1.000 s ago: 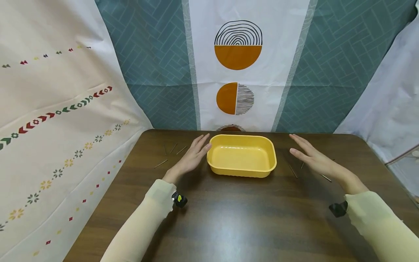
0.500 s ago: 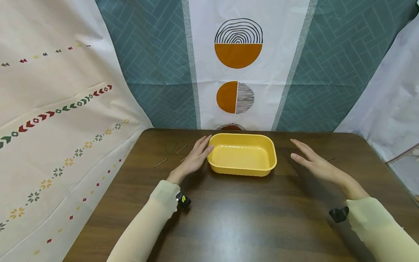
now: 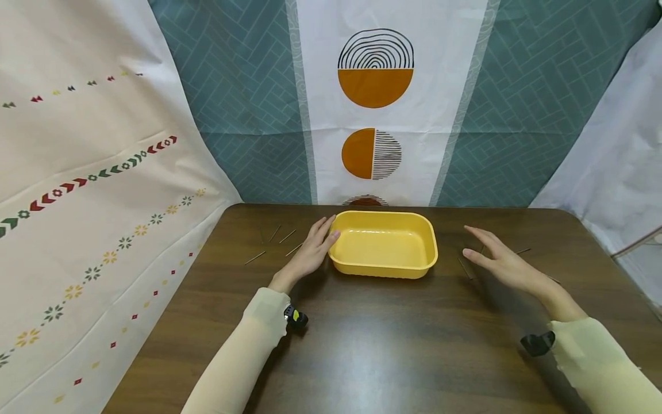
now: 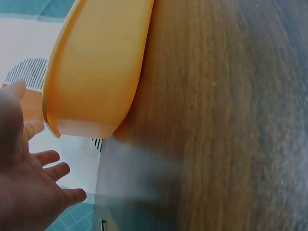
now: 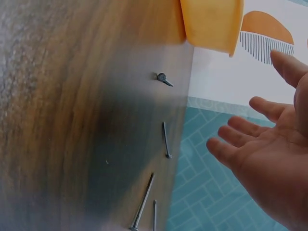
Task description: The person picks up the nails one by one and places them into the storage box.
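Note:
A shallow yellow plastic tub (image 3: 380, 271) with rounded corners stands near the far edge of the table. At its left end is my left hand (image 3: 309, 252), thumb and fingertips right by the rim; the left wrist view shows its fingers spread and relaxed. My right hand (image 3: 503, 265) hovers to the right of the tub with loosely extended fingers and holds nothing. Several thin metal nails (image 5: 143, 202) lie on the table under and around it, partly covered by the hand in the head view. More nails (image 3: 255, 257) lie scattered left of my left hand.
The dark brown wooden table (image 3: 362, 339) ends just behind the tub. A patterned cloth (image 3: 248, 103) hangs behind it, with white fabric (image 3: 103, 172) along the left side. Each wrist wears a small black camera (image 3: 538, 344).
My left hand has shifted slightly right, closer over the tub's left rim. My right hand has dropped slightly nearer me, and its fingers bend a little more. The tub stays about where it was.

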`<action>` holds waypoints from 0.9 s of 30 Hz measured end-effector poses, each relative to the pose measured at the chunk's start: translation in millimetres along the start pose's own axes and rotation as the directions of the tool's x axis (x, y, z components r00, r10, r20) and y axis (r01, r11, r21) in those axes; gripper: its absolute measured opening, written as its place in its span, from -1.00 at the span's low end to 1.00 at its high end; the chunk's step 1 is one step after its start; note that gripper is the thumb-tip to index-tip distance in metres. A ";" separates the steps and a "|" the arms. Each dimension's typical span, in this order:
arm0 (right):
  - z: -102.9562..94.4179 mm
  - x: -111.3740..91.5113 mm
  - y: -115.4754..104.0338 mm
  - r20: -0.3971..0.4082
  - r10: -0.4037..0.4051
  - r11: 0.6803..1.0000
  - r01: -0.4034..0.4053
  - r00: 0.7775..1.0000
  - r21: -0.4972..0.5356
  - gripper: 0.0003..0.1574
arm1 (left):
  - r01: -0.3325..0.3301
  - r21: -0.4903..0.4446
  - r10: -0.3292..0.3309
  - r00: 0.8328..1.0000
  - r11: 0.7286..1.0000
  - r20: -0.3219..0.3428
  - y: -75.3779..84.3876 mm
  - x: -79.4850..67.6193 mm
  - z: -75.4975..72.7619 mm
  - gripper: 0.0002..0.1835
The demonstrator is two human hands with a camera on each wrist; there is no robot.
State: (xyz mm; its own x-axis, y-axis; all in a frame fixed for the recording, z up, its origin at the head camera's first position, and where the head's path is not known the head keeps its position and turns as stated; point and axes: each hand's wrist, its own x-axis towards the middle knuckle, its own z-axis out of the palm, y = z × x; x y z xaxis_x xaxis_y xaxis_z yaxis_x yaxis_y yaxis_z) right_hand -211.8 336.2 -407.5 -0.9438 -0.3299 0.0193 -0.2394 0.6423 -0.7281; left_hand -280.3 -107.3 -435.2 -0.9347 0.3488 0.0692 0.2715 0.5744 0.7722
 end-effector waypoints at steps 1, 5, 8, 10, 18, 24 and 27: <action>0.0 0.1 0.0 -0.004 0.004 1.000 -0.004 1.000 -0.004 -0.07 | 0.003 -0.003 -0.003 1.000 1.000 0.002 -0.2 -0.2 0.4 -0.30; -0.7 -0.4 -0.2 -0.013 0.019 1.000 -0.019 1.000 -0.015 -0.11 | 0.004 -0.014 -0.004 1.000 1.000 0.006 -0.3 -1.2 2.2 -0.31; -0.7 -0.7 0.0 -0.016 0.026 1.000 -0.026 1.000 -0.018 -0.13 | 0.002 -0.019 -0.002 1.000 1.000 0.005 -0.6 -1.6 3.8 -0.32; 0.0 -0.5 0.0 -0.018 0.023 1.000 -0.023 1.000 -0.016 -0.15 | -0.005 -0.025 0.005 1.000 1.000 0.000 -1.0 -1.4 5.2 -0.32; 1.9 0.3 1.0 -0.003 0.024 1.000 -0.024 1.000 -0.017 -0.17 | -0.007 -0.081 0.006 1.000 0.997 -0.019 -5.9 -0.2 12.7 -0.33; 1.5 0.0 0.5 0.003 0.012 1.000 -0.012 1.000 -0.012 -0.19 | -0.001 -0.159 -0.005 0.999 0.987 -0.039 -7.9 3.7 17.5 -0.34; 1.7 0.5 -0.6 0.008 0.009 1.000 -0.009 1.000 -0.005 -0.19 | 0.006 -0.206 -0.018 0.998 0.979 -0.053 -8.8 5.0 18.6 -0.34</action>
State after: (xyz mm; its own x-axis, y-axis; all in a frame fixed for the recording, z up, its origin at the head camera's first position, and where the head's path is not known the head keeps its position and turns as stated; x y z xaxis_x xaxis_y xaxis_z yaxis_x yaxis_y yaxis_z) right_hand -211.8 334.5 -408.3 -0.9441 -0.3297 0.0076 -0.2324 0.6488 -0.7246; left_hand -283.0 -96.9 -453.4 -0.9502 0.2987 0.0890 0.2125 0.4122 0.8860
